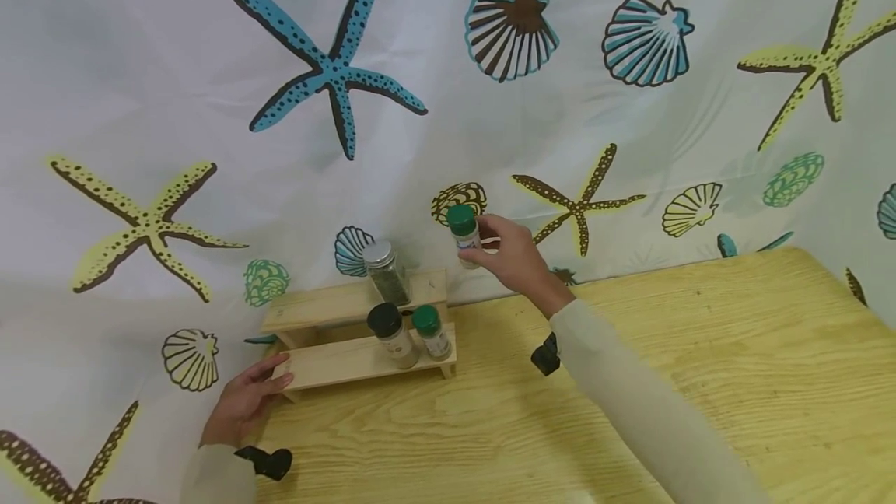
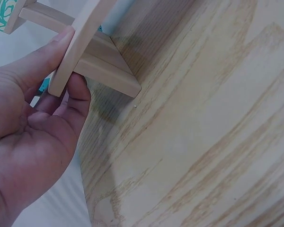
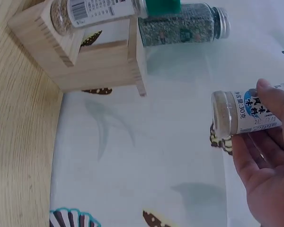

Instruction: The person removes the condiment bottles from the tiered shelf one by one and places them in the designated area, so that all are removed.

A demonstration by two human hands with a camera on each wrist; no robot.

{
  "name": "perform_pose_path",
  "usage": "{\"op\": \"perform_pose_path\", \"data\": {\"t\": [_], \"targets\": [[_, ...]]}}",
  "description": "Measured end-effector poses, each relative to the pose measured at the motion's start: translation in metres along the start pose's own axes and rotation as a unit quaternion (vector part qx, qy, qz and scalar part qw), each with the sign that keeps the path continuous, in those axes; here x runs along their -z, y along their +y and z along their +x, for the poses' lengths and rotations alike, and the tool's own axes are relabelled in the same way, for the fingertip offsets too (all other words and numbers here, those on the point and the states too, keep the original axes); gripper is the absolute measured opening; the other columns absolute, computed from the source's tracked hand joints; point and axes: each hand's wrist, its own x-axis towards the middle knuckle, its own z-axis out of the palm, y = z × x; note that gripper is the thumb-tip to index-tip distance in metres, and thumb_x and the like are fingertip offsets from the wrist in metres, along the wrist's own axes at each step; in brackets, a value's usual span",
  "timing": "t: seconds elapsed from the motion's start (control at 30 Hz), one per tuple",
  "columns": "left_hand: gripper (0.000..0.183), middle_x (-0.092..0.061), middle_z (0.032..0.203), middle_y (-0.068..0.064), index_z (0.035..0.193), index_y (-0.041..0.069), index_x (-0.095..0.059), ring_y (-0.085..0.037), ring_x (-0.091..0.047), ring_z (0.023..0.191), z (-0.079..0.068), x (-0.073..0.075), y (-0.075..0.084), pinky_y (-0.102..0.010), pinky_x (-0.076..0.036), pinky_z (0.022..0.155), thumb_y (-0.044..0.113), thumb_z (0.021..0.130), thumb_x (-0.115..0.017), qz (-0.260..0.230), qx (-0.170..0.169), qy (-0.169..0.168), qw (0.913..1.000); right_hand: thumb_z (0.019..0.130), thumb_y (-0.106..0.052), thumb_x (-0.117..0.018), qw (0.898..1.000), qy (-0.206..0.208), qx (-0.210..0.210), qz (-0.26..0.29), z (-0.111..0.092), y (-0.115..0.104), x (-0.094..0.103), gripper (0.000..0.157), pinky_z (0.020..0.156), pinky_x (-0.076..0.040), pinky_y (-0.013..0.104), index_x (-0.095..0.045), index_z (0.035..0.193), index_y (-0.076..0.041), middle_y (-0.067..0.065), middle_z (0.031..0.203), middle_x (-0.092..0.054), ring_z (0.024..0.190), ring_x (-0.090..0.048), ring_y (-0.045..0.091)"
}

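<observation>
My right hand [image 1: 509,253] holds a green-capped spice jar [image 1: 465,233] in the air, right of the rack and above its upper step. In the right wrist view, thumb and fingers grip this labelled jar [image 3: 246,111]. My left hand [image 1: 245,397] pinches the left end of the lower step of a two-tier wooden rack [image 1: 329,364], thumb on top and fingers beneath in the left wrist view. On the upper step stands a silver-lidded jar of green herbs [image 1: 389,274]. A black-capped jar [image 1: 394,337] and another green-capped jar [image 1: 432,333] stand at the lower step's right end.
The rack stands on a wood-grain table [image 1: 630,379], near its back left corner. Behind it hangs a pale cloth [image 1: 434,138] printed with starfish and shells. Dark pieces of the wrist mounts [image 1: 546,356] show beside both sleeves.
</observation>
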Motion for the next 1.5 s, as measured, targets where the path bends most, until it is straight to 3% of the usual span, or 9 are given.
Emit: {"op": "perform_pose_path", "data": {"t": [0.37,0.5,0.6,0.67,0.77,0.9,1.23,1.5], "targets": [[0.064,0.006,0.160,-0.008,0.147,0.020,-0.036,-0.025,0.002,0.146,0.000,0.000,-0.001,-0.007,-0.043,0.083,0.014,0.090,-0.065,0.013,0.014,0.000,0.9998,0.086,-0.026,-0.071,1.000,0.009,-0.020,-0.008,-0.038,0.025,0.046,0.043,0.094,-0.050,0.039,-0.056,0.125,-0.014,0.008,0.117,-0.063,0.110,-0.060,0.026],[0.069,0.003,0.160,-0.008,0.149,0.016,-0.032,-0.012,-0.023,0.142,0.000,0.000,0.002,-0.008,-0.044,0.085,0.016,0.089,-0.067,0.022,0.020,0.007,0.9995,0.085,-0.027,-0.072,0.999,0.018,-0.035,-0.026,-0.053,0.039,0.060,0.042,0.093,-0.051,0.039,-0.057,0.122,-0.012,0.010,0.115,-0.063,0.109,-0.061,0.026],[0.073,0.002,0.160,-0.008,0.150,0.013,-0.028,0.001,-0.036,0.131,0.001,0.000,0.003,-0.008,-0.044,0.086,0.019,0.089,-0.068,0.033,0.021,0.007,0.9992,0.085,-0.026,-0.072,0.998,0.025,-0.045,-0.038,-0.065,0.049,0.071,0.040,0.092,-0.051,0.040,-0.057,0.119,-0.010,0.011,0.113,-0.063,0.106,-0.061,0.026],[0.075,0.001,0.160,-0.008,0.150,0.012,-0.028,0.004,-0.038,0.128,0.002,0.000,0.005,-0.008,-0.044,0.086,0.020,0.088,-0.069,0.035,0.021,0.007,0.9991,0.085,-0.027,-0.072,0.997,0.029,-0.048,-0.046,-0.073,0.056,0.077,0.039,0.092,-0.051,0.041,-0.057,0.118,-0.010,0.011,0.112,-0.063,0.105,-0.061,0.027],[0.076,0.002,0.160,-0.008,0.149,0.013,-0.029,-0.009,-0.027,0.140,0.003,0.000,0.006,-0.006,-0.044,0.084,0.021,0.087,-0.070,0.042,0.024,0.011,0.9988,0.085,-0.027,-0.072,0.996,0.029,-0.054,-0.057,-0.083,0.066,0.085,0.040,0.093,-0.051,0.042,-0.057,0.118,-0.010,0.011,0.113,-0.063,0.106,-0.061,0.027],[0.074,0.004,0.159,-0.009,0.149,0.014,-0.031,-0.026,0.001,0.146,0.001,-0.001,0.006,-0.005,-0.044,0.079,0.018,0.086,-0.070,0.031,0.029,0.014,0.9990,0.085,-0.027,-0.072,0.995,0.028,-0.069,-0.070,-0.096,0.078,0.094,0.040,0.091,-0.052,0.041,-0.057,0.118,-0.010,0.013,0.113,-0.063,0.106,-0.061,0.029],[0.056,0.012,0.158,-0.009,0.140,0.027,-0.046,-0.027,0.012,0.145,0.000,-0.002,0.005,-0.007,-0.044,0.080,0.013,0.089,-0.066,0.022,0.014,0.003,0.9996,0.086,-0.027,-0.071,0.990,0.021,-0.105,-0.092,-0.124,0.098,0.111,0.042,0.087,-0.053,0.042,-0.057,0.119,-0.007,0.015,0.111,-0.063,0.106,-0.061,0.034],[0.048,0.011,0.158,-0.009,0.124,0.038,-0.057,-0.027,0.008,0.145,0.000,-0.005,0.004,-0.013,-0.047,0.079,0.015,0.085,-0.072,0.010,0.027,0.022,0.9993,0.086,-0.024,-0.071,0.987,0.021,-0.128,-0.099,-0.141,0.116,0.122,0.043,0.086,-0.054,0.043,-0.055,0.120,-0.003,0.019,0.113,-0.062,0.107,-0.061,0.037]]}}
